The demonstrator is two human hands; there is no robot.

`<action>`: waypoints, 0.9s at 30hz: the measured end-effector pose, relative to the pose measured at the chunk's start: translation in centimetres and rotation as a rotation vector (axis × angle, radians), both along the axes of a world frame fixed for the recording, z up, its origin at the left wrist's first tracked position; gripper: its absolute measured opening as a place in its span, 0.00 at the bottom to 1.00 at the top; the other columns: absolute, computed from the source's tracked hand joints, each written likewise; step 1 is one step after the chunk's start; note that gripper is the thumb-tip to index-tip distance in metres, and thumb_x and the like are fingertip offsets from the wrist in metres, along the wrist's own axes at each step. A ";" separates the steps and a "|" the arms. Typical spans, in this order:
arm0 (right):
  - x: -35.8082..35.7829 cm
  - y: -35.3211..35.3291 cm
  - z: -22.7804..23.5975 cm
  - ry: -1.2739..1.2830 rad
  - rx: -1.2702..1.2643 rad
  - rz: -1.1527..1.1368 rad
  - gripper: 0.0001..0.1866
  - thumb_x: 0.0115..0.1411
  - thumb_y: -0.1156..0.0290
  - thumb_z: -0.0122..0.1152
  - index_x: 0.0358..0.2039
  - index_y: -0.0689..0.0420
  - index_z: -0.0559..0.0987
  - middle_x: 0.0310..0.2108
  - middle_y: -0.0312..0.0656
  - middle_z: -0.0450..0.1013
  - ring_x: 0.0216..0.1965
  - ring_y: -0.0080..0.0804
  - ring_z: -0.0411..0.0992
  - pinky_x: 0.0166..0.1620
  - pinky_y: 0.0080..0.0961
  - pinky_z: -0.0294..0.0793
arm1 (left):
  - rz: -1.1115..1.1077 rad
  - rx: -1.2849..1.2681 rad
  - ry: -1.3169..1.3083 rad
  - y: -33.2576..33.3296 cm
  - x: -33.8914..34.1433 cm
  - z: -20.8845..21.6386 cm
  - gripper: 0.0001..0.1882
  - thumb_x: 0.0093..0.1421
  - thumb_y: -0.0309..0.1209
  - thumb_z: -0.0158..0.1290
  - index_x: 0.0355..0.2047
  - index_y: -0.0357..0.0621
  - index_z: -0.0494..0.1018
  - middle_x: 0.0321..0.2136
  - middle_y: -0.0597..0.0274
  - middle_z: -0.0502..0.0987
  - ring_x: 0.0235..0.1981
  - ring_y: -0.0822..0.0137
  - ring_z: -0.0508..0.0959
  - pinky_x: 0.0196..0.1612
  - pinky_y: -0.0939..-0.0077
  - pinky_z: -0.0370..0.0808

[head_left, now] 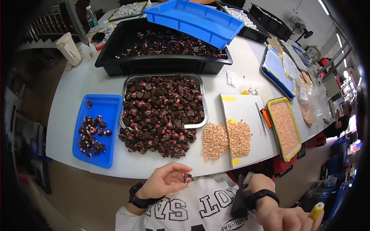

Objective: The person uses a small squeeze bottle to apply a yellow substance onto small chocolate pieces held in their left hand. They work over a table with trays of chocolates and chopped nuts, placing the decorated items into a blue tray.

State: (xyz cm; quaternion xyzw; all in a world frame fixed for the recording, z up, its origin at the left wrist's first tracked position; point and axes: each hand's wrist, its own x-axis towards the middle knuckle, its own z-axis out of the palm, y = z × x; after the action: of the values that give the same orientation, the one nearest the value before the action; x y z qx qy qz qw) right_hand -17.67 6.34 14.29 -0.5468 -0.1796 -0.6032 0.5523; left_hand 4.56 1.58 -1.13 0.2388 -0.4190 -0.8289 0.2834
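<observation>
My left hand (165, 180) is in front of the table's near edge. Thumb and fingertips pinch a small dark brown figurine piece (188, 178) with red and white on it. At the lower right, my right hand (287, 218) is closed around a small yellow tube (317, 211) with a pale tip; most of the tube is hidden. Beyond the left hand, many similar brown pieces (163, 104) fill a metal tray (205, 109) and spill over its near side. Others lie in a blue tray (117, 127) at the left.
Small tan bits (215, 141) lie by and on a white board (252, 148). An orange-handled knife (266, 117) rests there, beside a yellow-rimmed tray (297, 148) of tan granules. A large black bin (162, 63) stands behind, a blue tray (192, 21) across it.
</observation>
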 end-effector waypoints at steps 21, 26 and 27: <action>0.5 -4.9 -15.0 1.636 -0.240 -1.346 0.10 0.43 0.72 0.51 0.29 0.53 0.71 0.17 0.36 0.62 0.32 0.35 0.65 0.40 0.32 0.59 | 0.137 0.034 0.096 -0.1 0.5 -0.7 0.22 0.49 0.14 0.54 0.46 0.31 0.63 0.39 0.56 0.69 0.38 0.67 0.74 0.44 0.74 0.71; 0.4 -5.0 -15.2 1.623 -0.236 -1.313 0.09 0.43 0.72 0.51 0.29 0.53 0.70 0.20 0.35 0.64 0.31 0.34 0.64 0.40 0.31 0.59 | 0.076 0.044 0.083 -0.4 0.4 -1.0 0.24 0.50 0.15 0.54 0.48 0.32 0.62 0.40 0.56 0.70 0.40 0.69 0.74 0.44 0.75 0.71; 0.4 -4.9 -15.2 1.619 -0.242 -1.310 0.09 0.43 0.73 0.52 0.29 0.53 0.70 0.21 0.36 0.66 0.31 0.34 0.64 0.39 0.31 0.59 | 0.065 0.038 0.081 -0.3 0.4 -1.0 0.25 0.50 0.15 0.54 0.50 0.32 0.62 0.41 0.56 0.70 0.40 0.69 0.74 0.44 0.75 0.71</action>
State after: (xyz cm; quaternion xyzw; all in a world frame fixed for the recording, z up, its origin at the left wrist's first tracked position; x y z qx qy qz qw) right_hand -17.29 1.41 -0.92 -0.8290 0.5156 -0.2163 0.0148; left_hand 4.99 1.32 -2.10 0.2236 -0.3835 -0.8361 0.3224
